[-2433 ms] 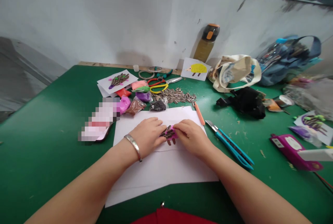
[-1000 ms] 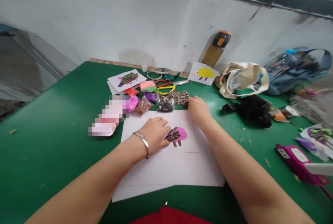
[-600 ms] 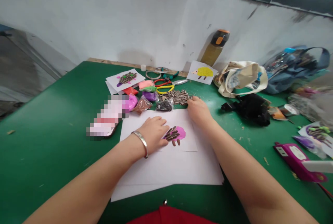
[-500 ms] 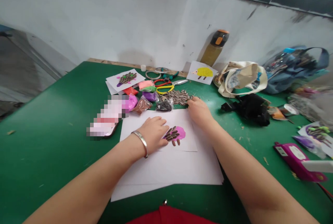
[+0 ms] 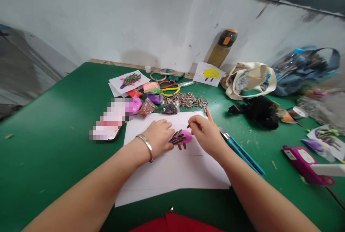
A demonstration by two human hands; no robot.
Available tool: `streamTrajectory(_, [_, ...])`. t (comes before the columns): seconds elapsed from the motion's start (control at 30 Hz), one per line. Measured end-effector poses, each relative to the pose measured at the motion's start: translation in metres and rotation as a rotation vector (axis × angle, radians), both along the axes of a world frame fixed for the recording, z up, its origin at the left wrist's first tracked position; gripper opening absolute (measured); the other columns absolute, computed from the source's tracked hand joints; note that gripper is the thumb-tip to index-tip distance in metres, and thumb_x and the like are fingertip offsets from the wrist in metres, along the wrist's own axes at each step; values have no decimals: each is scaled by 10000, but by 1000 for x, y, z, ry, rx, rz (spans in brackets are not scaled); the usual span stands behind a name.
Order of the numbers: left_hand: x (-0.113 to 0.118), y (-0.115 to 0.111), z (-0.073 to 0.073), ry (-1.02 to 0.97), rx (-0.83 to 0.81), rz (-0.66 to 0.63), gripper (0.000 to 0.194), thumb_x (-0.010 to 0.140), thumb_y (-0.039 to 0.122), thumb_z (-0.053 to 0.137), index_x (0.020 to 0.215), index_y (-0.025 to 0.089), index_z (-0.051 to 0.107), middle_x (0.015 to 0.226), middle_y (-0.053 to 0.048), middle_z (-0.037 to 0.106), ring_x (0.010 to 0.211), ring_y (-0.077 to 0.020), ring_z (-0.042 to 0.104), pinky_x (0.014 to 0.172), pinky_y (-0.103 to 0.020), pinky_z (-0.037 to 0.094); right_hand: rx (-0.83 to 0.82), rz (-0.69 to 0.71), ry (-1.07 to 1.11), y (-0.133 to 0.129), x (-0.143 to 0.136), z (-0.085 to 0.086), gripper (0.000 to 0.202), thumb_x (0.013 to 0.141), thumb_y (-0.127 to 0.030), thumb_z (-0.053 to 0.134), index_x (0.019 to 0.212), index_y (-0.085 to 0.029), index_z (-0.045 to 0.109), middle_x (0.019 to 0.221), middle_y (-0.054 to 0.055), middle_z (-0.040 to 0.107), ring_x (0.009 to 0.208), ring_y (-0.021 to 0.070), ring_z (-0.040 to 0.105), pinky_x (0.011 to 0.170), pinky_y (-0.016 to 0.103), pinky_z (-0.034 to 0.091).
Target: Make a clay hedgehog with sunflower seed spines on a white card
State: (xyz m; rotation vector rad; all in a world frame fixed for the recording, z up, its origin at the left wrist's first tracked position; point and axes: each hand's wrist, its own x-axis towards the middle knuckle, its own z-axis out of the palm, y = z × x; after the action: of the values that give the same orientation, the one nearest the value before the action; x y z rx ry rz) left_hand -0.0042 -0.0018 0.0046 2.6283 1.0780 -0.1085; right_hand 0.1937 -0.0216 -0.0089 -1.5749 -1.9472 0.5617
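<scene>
On the white paper (image 5: 151,178) lies a pink clay shape (image 5: 188,136) with brown clay legs below it. Several striped sunflower seeds (image 5: 176,138) are stuck over its left part. My left hand (image 5: 158,138) rests flat on the paper at the shape's left edge, fingers apart. Just above the shape's right end, my right hand (image 5: 202,129) pinches one sunflower seed (image 5: 188,126) between thumb and forefinger. A loose heap of sunflower seeds (image 5: 188,100) lies beyond the paper.
Bagged clay (image 5: 147,107), yellow-handled scissors (image 5: 171,91) and a phone (image 5: 111,124) lie beyond and left of the paper. A blue utility knife (image 5: 244,153) is beside my right forearm. A bottle (image 5: 222,49) and a cloth bag (image 5: 250,81) stand near the wall.
My right hand has come back from the seed heap toward the pink shape with a seed in its fingertips. The knife now shows beside the forearm. My left hand has stayed put.
</scene>
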Motion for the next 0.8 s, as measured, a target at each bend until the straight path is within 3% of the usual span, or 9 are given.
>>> streamTrajectory(0.17, [0,-1,1,0,-10,11,182,764,317,622,871,170,606,977,-72,561,929,-239,489,820,-363,395,-118,98,130,-14,-12,-2,188,822,-113,465,783,-220,614,671,-35,630,619,111,575,601,217,404])
streamTrajectory(0.37, [0,-1,0,14,4,7,187,775,325,625,882,171,621,985,-74,565,944,-244,489,817,-368,396,-16,131,-49,-13,-20,-7,171,817,-80,473,776,-193,595,746,0,609,725,131,555,672,237,384])
streamTrajectory(0.63, [0,-1,-2,21,9,8,217,783,339,620,919,169,619,985,-78,569,944,-245,487,818,-369,399,2,158,-173,-14,-30,-12,190,810,-78,484,666,-180,555,705,10,537,690,134,517,642,242,355])
streamTrajectory(0.8, [0,-1,-2,15,11,7,193,783,336,619,879,169,617,978,-77,568,937,-244,489,813,-369,398,-9,149,-147,-13,-26,-10,161,826,-80,478,784,-190,588,719,3,574,706,139,529,652,242,361])
